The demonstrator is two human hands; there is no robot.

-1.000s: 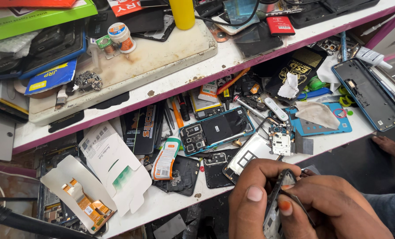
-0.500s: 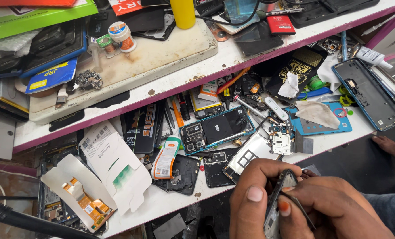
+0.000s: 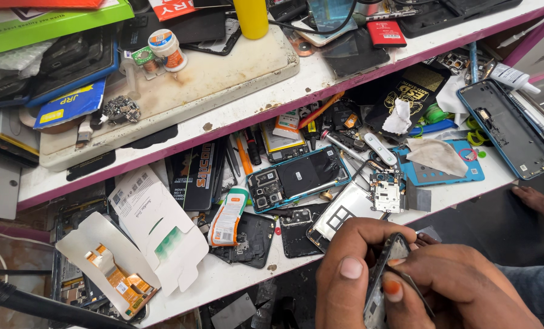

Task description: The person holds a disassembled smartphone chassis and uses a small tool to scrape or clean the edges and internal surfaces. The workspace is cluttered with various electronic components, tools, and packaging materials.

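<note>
Both my hands are at the bottom right, gripping one thin dark phone part (image 3: 389, 268) held on edge between them. My left hand (image 3: 351, 268) wraps it from the left with the thumb up. My right hand (image 3: 460, 286) pinches it from the right; its thumbnail is orange. Just beyond my hands, on the cluttered white bench (image 3: 235, 274), lie an opened phone with a blue frame (image 3: 299, 178), a small circuit board (image 3: 386, 190) and a pale phone panel (image 3: 339, 216).
A raised white shelf with a pink edge (image 3: 272, 103) carries a stained white mat (image 3: 211, 79), a yellow bottle (image 3: 251, 17) and solder reels (image 3: 167, 49). A blue phone shell (image 3: 507, 128), open white cartons (image 3: 144, 244) and a tube (image 3: 229, 216) crowd the bench. A bare foot (image 3: 540, 204) shows at right.
</note>
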